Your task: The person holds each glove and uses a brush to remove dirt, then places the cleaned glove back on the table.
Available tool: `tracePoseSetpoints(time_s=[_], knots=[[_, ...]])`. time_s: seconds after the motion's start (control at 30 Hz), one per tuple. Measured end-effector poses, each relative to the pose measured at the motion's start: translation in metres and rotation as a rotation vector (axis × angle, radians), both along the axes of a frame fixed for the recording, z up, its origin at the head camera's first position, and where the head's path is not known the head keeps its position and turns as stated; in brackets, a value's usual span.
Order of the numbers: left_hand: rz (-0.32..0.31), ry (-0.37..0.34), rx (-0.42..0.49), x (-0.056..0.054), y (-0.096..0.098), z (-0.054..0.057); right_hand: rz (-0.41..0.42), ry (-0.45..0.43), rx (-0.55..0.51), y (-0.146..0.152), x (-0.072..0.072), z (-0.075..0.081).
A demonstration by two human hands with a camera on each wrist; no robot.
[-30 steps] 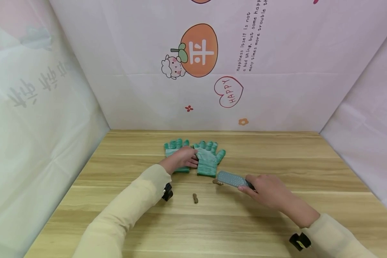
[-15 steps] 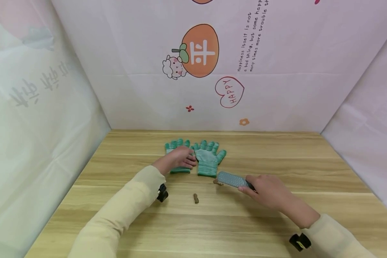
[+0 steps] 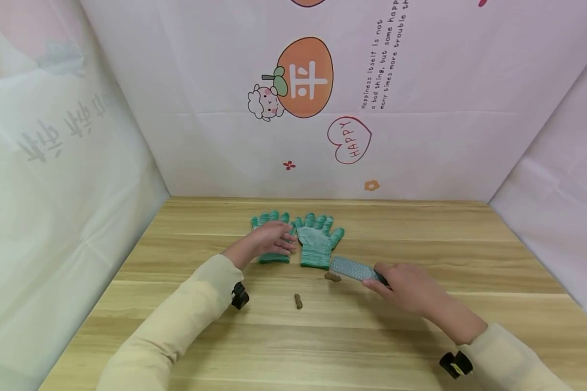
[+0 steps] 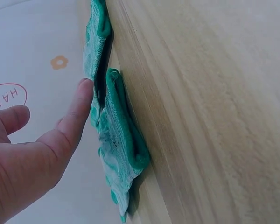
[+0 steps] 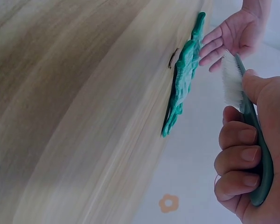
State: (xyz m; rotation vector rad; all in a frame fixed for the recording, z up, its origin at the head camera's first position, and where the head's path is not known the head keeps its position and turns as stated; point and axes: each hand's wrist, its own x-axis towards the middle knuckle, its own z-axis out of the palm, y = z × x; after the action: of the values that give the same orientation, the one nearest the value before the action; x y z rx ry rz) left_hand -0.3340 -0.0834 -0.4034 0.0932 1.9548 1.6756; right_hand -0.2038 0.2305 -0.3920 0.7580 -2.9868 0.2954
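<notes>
My left hand is held over the left green glove in the head view, its fingers loosely extended with nothing between them. In the left wrist view, that glove lies below the fingers. Just to its right lies the other green glove, flat with fingers spread toward the back wall. My right hand grips a brush by its dark green handle; white bristles show in the right wrist view. Under the brush's tip is a brown peanut-shaped piece.
A second brown peanut-shaped piece lies on the wooden table, nearer the front. White printed cloth walls off the back, left and right sides. Black bands with small devices are on both wrists.
My left hand has drawn back to the left, away from the gap between the gloves, uncovering more of the right glove. My right hand and the brush have barely moved.
</notes>
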Motion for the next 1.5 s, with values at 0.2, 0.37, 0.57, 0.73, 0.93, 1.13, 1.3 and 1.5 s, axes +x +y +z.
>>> tracePoseSetpoints(time_s=[0.2,0.37,0.57,0.73,0.93,1.13,1.3,1.5], knots=[[0.0,0.024,-0.006,0.005,-0.008,0.001,0.004,-0.004,-0.024,0.003,-0.002,0.002],[0.023,0.045,0.006,0.01,-0.014,0.004,-0.005,0.007,-0.021,0.009,-0.007,0.001],[0.01,0.061,0.021,0.014,-0.023,0.006,-0.017,0.035,-0.003,0.02,-0.016,-0.003],[0.001,0.073,0.018,0.022,-0.029,0.013,-0.037,0.03,-0.016,0.028,-0.022,-0.005],[0.028,0.067,0.02,0.029,-0.037,0.015,-0.061,0.0,-0.034,0.035,-0.027,-0.006],[0.003,0.085,0.015,0.032,-0.046,0.011,-0.063,0.009,-0.035,0.047,-0.034,-0.012],[-0.013,0.077,0.018,0.038,-0.052,0.011,-0.081,-0.009,-0.022,0.059,-0.04,-0.02],[-0.034,0.085,0.028,0.041,-0.056,0.012,-0.075,-0.021,-0.006,0.07,-0.046,-0.026]])
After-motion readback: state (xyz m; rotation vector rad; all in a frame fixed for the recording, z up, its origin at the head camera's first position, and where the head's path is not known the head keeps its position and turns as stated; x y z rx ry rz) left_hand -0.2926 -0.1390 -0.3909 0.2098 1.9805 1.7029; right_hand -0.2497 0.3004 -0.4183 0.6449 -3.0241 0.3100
